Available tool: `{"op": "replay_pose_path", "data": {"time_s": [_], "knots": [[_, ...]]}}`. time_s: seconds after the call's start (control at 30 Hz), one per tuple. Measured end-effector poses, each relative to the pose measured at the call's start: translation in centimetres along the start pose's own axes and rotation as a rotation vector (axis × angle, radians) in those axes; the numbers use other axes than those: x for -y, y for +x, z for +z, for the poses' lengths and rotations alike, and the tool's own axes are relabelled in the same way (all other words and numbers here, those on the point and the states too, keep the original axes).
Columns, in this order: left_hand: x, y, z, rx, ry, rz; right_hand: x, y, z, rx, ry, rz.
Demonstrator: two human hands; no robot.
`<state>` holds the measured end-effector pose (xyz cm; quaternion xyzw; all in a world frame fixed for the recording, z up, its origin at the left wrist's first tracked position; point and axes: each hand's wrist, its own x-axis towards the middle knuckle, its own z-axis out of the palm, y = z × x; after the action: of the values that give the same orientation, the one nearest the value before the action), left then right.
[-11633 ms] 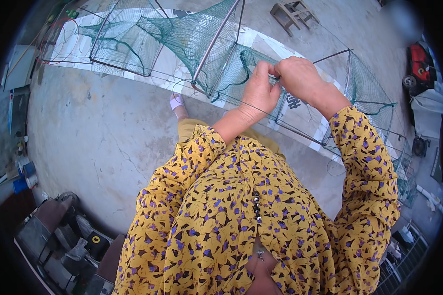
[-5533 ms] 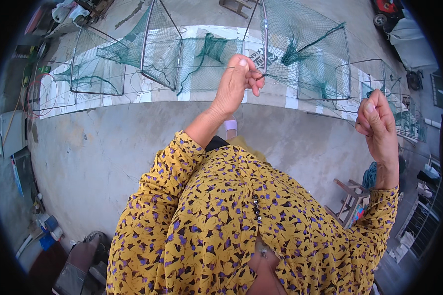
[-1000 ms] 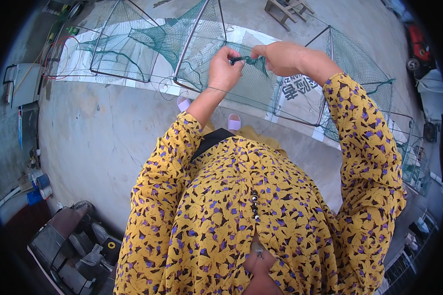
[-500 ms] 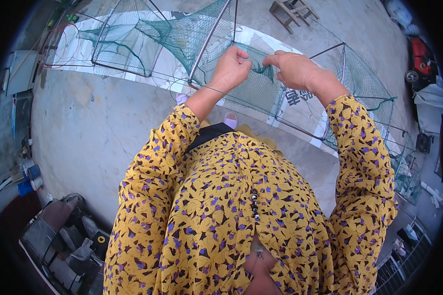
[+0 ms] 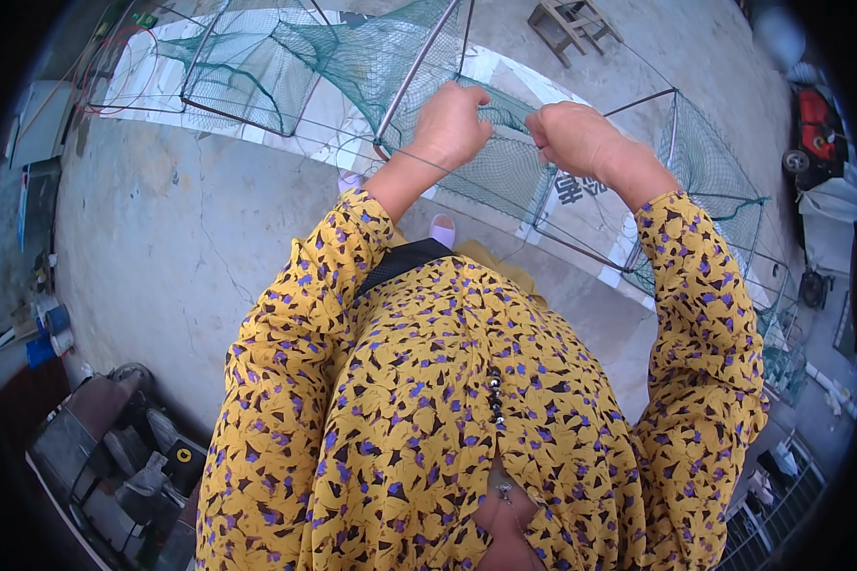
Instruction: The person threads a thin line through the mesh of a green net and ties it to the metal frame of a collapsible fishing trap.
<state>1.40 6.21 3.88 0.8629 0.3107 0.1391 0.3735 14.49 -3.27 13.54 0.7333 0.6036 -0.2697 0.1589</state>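
Note:
A long fishing net trap of green mesh (image 5: 500, 179), stretched over thin metal frames, spans the space ahead of me. A slanting metal rod (image 5: 411, 78) of one frame rises just left of my left hand (image 5: 450, 126). That hand is closed, thumb and fingers pinching the net's upper part. My right hand (image 5: 581, 141), also closed, grips the same mesh a short way to the right. A strand of gathered green netting runs between the two hands. The fingertips partly hide what they grip. Beneath the trap lies a white printed sheet (image 5: 328, 119).
On the concrete floor (image 5: 190, 257) a small wooden stool (image 5: 567, 29) stands beyond the trap. A red wheeled machine (image 5: 817, 122) is at the far right. Dark equipment (image 5: 129, 447) sits at the lower left. My light slipper (image 5: 442, 231) shows below the net.
My right hand's fingers, earlier partly extended, have closed on the netting. The gathered mesh between the hands now runs more level. The view has shifted slightly.

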Motion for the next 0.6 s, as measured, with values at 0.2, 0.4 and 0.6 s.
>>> {"op": "replay_pose_path", "data": {"time_s": [0.2,0.4,0.6], "knots": [[-0.7,0.3,-0.6,-0.085,0.117,-0.035,-0.4,-0.1,1.0,-0.115,0.034,-0.061],[-0.4,0.9,-0.8,-0.309,0.065,-0.055,-0.8,-1.1,1.0,0.033,-0.094,0.084],[-1.4,1.3,-1.7,-0.198,-0.926,-0.490,-0.8,-2.1,-0.2,-0.096,-0.029,0.115]]}}
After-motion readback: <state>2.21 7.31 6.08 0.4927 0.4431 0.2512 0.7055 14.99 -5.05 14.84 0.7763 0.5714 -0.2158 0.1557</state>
